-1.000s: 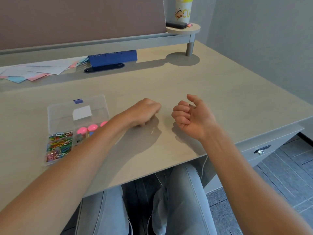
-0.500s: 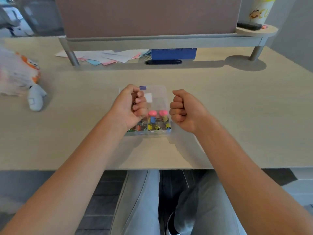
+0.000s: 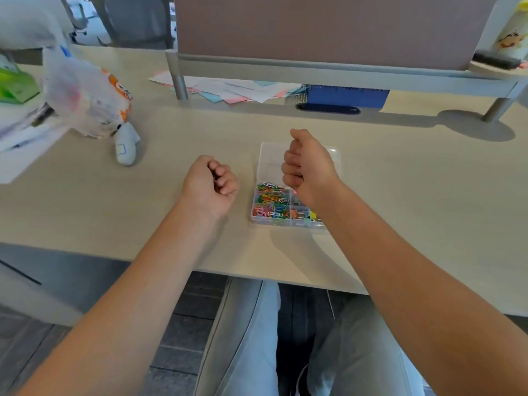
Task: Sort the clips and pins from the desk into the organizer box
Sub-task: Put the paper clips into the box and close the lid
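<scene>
The clear plastic organizer box [image 3: 268, 155] lies on the desk, right of centre. Its near left compartment holds several coloured paper clips [image 3: 270, 202], and small binder clips [image 3: 302, 215] fill the compartment beside it. My right hand [image 3: 310, 167] hovers over the box's middle as a fist and hides part of it. My left hand [image 3: 210, 185] is a fist too, on the desk just left of the box and apart from it. I see nothing held in either fist. No loose clips or pins show on the desk.
A crumpled plastic bag [image 3: 85, 92] and a small grey object [image 3: 125, 147] lie at the left. Loose papers [image 3: 228, 90] and a blue box [image 3: 347, 95] sit under the raised shelf [image 3: 314, 71] at the back. The desk's front edge [image 3: 243, 272] runs above my knees.
The view has swung left. Half a second ago my fists flanked the box; now my right fist is over it and my left fist is off to its left.
</scene>
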{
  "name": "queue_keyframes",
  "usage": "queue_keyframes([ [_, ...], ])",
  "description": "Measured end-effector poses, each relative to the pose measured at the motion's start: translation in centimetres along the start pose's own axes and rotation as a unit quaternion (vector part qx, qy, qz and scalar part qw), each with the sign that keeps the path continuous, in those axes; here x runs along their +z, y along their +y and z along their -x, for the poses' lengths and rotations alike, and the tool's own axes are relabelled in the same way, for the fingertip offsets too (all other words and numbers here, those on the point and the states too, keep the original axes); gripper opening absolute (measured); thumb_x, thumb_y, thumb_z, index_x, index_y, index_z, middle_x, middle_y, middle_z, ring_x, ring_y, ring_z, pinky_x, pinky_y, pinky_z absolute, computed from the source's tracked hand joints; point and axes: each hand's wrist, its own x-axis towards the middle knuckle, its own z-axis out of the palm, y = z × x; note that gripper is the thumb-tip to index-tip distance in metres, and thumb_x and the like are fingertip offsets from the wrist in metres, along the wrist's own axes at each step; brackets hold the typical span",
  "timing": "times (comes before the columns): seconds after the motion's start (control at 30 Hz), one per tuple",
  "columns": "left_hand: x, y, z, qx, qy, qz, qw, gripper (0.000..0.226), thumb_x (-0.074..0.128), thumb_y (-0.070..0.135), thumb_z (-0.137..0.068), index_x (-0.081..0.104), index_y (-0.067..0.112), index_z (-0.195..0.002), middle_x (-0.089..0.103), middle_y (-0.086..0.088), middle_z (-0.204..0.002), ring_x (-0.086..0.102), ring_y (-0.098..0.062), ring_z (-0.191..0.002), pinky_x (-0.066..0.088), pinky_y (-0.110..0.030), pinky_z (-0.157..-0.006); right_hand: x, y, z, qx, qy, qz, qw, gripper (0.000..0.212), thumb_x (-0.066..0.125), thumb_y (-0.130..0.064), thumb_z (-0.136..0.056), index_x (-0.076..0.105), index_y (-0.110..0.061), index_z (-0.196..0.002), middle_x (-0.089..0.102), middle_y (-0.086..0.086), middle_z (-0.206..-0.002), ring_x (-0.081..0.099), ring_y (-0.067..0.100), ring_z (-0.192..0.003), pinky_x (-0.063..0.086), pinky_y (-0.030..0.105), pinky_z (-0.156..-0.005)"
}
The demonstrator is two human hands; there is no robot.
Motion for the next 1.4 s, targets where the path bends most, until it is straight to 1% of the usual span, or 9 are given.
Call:
queue_keyframes([
  [0.2,-1.0,-0.8,-0.4,-0.023,-0.017,0.009,1.000,0.039,0.040,0.021,-0.098,0.036,0.019,-0.059,0.031,0.004,-0.048,0.023,-0.010,-0.034,0.016,-0.018,-0.030,1.3,0.9,-0.6,-0.028,0.024,0.004,0.999,0.048,0.049,-0.032,-0.100,0.026,-0.024,-0.059,0.018,-0.003,-0.056,0.010,0.015,-0.049,0.012,0.026,-0.039],
  [0.3,-1.2,-1.0,-0.5,-0.024,-0.023,0.011,0.999,0.038,0.041,0.021,-0.097,0.037,0.019,-0.059,0.031,0.004,-0.049,0.023,-0.010,-0.034,0.016,-0.018,-0.030,1.8,1.3,-0.4,-0.052,0.047,0.058,0.996,0.049,0.049,-0.033,-0.100,0.028,-0.023,-0.057,0.022,-0.004,-0.053,0.014,0.014,-0.046,0.014,0.026,-0.040],
  [0.4,-1.4,-1.1,-0.5,-0.023,-0.030,0.008,0.999,0.037,0.042,0.022,-0.097,0.037,0.019,-0.060,0.031,0.004,-0.049,0.023,-0.010,-0.035,0.017,-0.019,-0.031,2.0,1.8,-0.1,-0.079,0.068,0.116,0.988,0.047,0.048,-0.033,-0.100,0.028,-0.022,-0.059,0.023,0.001,-0.057,0.016,0.015,-0.046,0.012,0.027,-0.046],
  [0.5,-1.6,-1.1,-0.6,-0.023,-0.037,0.006,0.999,0.037,0.042,0.022,-0.097,0.037,0.019,-0.061,0.031,0.004,-0.050,0.024,-0.010,-0.035,0.018,-0.020,-0.031,2.0,2.3,0.1,-0.095,0.066,0.132,0.984,0.048,0.046,-0.034,-0.102,0.029,-0.021,-0.059,0.025,0.003,-0.057,0.019,0.016,-0.045,0.013,0.030,-0.050],
  [0.7,-1.8,-1.4,-0.7,-0.012,-0.034,-0.001,0.999,0.036,0.042,0.024,-0.097,0.038,0.019,-0.062,0.031,0.004,-0.051,0.024,-0.011,-0.036,0.018,-0.020,-0.031,1.9,2.7,0.4,-0.122,0.066,0.137,0.981,0.052,0.041,-0.034,-0.105,0.035,-0.018,-0.056,0.036,0.004,-0.052,0.029,0.020,-0.046,0.028,0.027,-0.046],
  [0.97,-1.5,-1.5,-0.6,0.009,-0.045,-0.022,0.999,0.035,0.040,0.025,-0.098,0.040,0.019,-0.063,0.031,0.004,-0.052,0.024,-0.011,-0.036,0.019,-0.020,-0.032,1.1,2.7,0.7,-0.143,0.067,0.079,0.984,0.047,0.040,-0.031,-0.107,0.050,-0.010,-0.066,0.057,0.009,-0.062,0.051,0.022,-0.053,0.047,0.033,-0.055],
  [1.07,-0.8,-1.6,-0.7,0.021,-0.048,-0.043,0.998,0.036,0.041,0.026,-0.099,0.039,0.019,-0.064,0.031,0.004,-0.053,0.024,-0.011,-0.037,0.019,-0.021,-0.031,0.3,2.2,0.9,-0.148,0.083,0.074,0.983,0.045,0.040,-0.029,-0.107,0.057,-0.007,-0.071,0.062,0.010,-0.065,0.056,0.023,-0.056,0.052,0.035,-0.059],
  [1.17,0.8,-2.0,-0.9,0.034,-0.056,-0.090,0.994,0.041,0.042,0.031,-0.100,0.035,0.021,-0.061,0.028,0.005,-0.052,0.021,-0.011,-0.038,0.017,-0.021,-0.032,-0.7,1.7,1.5,-0.151,0.114,0.075,0.979,0.043,0.041,-0.028,-0.106,0.059,-0.006,-0.075,0.062,0.010,-0.066,0.057,0.022,-0.058,0.053,0.033,-0.057],
  [1.4,5.0,-4.4,-2.3,0.081,-0.097,-0.271,0.954,0.049,0.048,0.038,-0.101,0.030,0.021,-0.059,0.021,0.002,-0.054,0.016,-0.014,-0.042,0.014,-0.024,-0.039,-3.7,1.0,4.4,-0.165,0.165,0.129,0.964,0.041,0.043,-0.026,-0.105,0.060,-0.007,-0.074,0.061,0.008,-0.065,0.055,0.019,-0.058,0.049,0.030,-0.055],
])
